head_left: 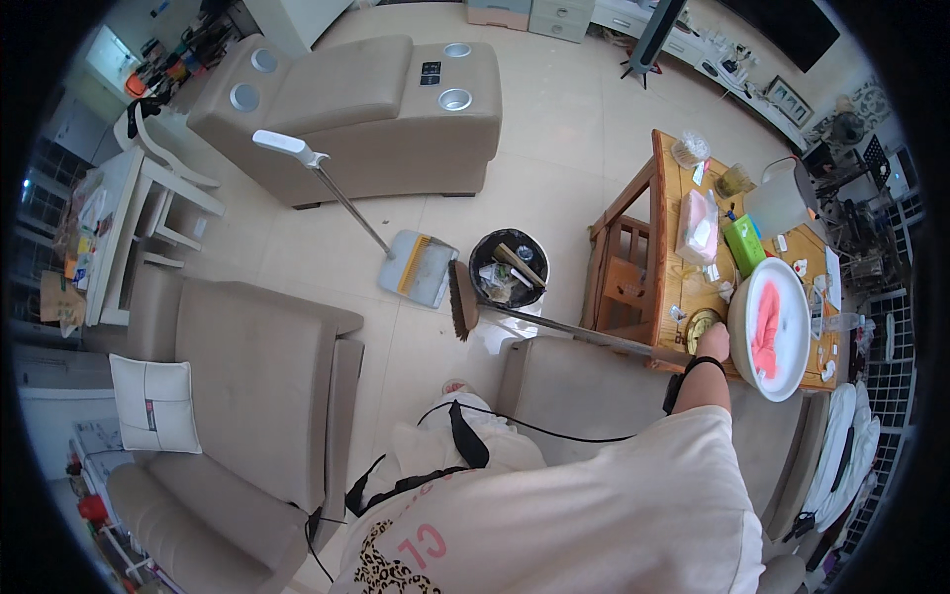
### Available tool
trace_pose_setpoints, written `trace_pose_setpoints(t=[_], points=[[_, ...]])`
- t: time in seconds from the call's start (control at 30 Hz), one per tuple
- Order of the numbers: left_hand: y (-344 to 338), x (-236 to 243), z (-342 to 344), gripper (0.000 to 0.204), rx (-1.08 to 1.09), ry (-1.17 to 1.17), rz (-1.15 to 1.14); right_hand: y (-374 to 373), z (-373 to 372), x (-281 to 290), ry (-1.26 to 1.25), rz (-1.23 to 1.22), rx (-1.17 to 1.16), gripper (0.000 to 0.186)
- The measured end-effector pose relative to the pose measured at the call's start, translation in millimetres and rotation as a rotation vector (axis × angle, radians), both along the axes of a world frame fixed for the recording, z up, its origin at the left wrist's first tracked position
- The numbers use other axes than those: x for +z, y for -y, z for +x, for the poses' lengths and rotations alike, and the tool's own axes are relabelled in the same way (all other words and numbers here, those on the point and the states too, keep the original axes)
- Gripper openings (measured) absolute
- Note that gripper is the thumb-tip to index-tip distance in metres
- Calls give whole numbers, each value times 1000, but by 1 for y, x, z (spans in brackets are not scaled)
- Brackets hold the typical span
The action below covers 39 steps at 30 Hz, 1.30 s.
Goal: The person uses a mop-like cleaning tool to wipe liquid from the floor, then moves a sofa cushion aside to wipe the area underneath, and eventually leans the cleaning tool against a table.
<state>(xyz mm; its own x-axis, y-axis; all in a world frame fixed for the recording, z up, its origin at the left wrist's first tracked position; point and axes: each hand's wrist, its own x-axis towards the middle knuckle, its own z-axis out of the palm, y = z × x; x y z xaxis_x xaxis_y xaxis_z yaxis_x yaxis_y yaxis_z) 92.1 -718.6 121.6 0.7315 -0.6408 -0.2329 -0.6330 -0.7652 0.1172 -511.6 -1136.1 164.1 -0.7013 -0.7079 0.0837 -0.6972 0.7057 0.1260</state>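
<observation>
Left head fisheye, facing steeply down, shirt (614,495) near, floor (559,163) farther

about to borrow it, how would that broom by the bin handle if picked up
The broom would probably feel stiff, being long, thin and straight. It may dip toward its wide brush head, whose bristly edge likely flexes.
</observation>
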Motion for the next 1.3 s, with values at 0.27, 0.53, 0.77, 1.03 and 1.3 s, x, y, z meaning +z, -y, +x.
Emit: trace_pose_setpoints(t=[0.27, 0.53, 0.77, 1.03, 1.3], points=[[-347, 41, -57, 33, -130, 379, 347, 81, 50, -32, 349, -245, 537, 28], [-270, 1, -195, 14, -1935, 213, 2654, 160, 228, -67, 914, 373, 1103, 7], [-180, -45, -230, 15, -1971, 548, 2405, 108, 461, 48, 924, 390, 2041, 10], [-143, -63, -221, 14, -2038, 567, 2367, -25, 607, 119, 826, 502, 2677, 20], [-170, -80, -280, 10, -2252, 299, 2548, -202, 664, 115, 1057, 326, 3276, 40]])
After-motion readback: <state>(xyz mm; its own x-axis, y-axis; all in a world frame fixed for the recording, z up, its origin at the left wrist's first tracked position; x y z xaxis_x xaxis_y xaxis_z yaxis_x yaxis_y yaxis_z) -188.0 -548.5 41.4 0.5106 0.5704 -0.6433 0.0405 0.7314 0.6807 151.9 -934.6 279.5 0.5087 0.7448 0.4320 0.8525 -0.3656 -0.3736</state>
